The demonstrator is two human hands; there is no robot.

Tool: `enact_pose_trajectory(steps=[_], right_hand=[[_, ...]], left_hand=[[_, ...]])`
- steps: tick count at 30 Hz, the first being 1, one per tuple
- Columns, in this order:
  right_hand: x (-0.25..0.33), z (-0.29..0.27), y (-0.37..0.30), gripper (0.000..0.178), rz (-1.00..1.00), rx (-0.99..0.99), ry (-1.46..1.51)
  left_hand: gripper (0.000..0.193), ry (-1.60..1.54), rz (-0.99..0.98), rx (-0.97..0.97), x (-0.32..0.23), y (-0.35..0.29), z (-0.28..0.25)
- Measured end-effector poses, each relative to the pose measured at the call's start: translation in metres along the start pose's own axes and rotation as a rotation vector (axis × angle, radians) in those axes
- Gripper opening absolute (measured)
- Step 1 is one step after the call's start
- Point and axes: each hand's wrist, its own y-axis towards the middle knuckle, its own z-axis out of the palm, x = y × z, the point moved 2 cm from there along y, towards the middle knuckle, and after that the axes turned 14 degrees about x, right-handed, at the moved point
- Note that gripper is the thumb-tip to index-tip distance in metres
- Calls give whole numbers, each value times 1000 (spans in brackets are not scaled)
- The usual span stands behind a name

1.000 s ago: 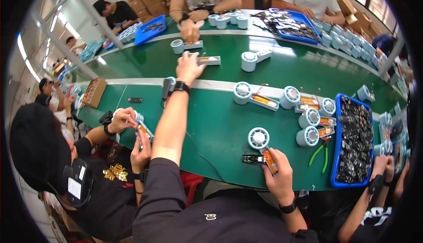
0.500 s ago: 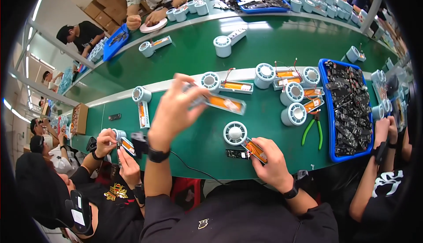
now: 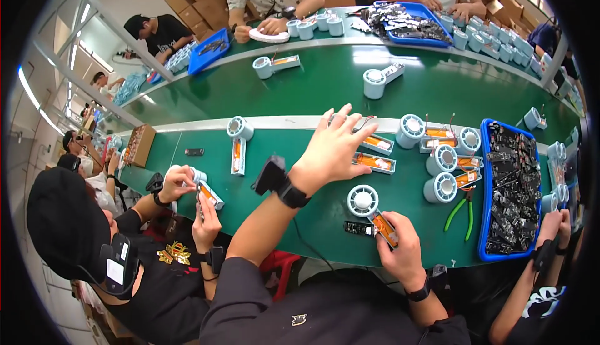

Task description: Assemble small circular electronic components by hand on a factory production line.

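Note:
My right hand [image 3: 401, 245] is closed around the handle of a light-blue handheld fan body [image 3: 363, 200]. The handle is uncovered, showing an orange battery. A small black circuit board [image 3: 359, 227] sits beside this handle, left of my fingers. Farther back, my left hand [image 3: 328, 151] is spread with its palm down over the table. Close to its thumb lies another open fan handle [image 3: 376, 163] with an orange battery, and a second handle [image 3: 378, 144] lies just behind. My left hand hides the round heads of these fans.
Several opened fans [image 3: 444, 157] cluster to the right, near green-handled pliers [image 3: 460, 214] and a blue tray [image 3: 484, 220] heaped with circuit boards. One fan [image 3: 239, 129] stands at left. Co-workers sit on both sides and opposite. A black cable [image 3: 309, 242] crosses the table's front edge.
My left hand has opened and let go of the fan it carried, which now lies at the back. My right hand still grips its fan. The whole view has shifted sideways.

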Motion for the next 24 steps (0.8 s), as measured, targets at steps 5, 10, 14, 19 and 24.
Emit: enact_pose_trajectory(steps=[5,10,14,19,24], right_hand=[[-2,1,3,48,-10,1,10],[-3,1,2,49,-16,-4,20],[-1,0,-3,49,-5,-8,21],[-5,1,-1,49,-29,-4,41],[-6,-4,8,48,3,-9,33]], left_hand=[[75,8,-39,334,9,24,21],[61,-23,1,346,10,30,21],[41,-289,59,280,30,55,-4],[32,-183,-320,244,158,110,-8],[66,443,-751,278,264,87,35]])
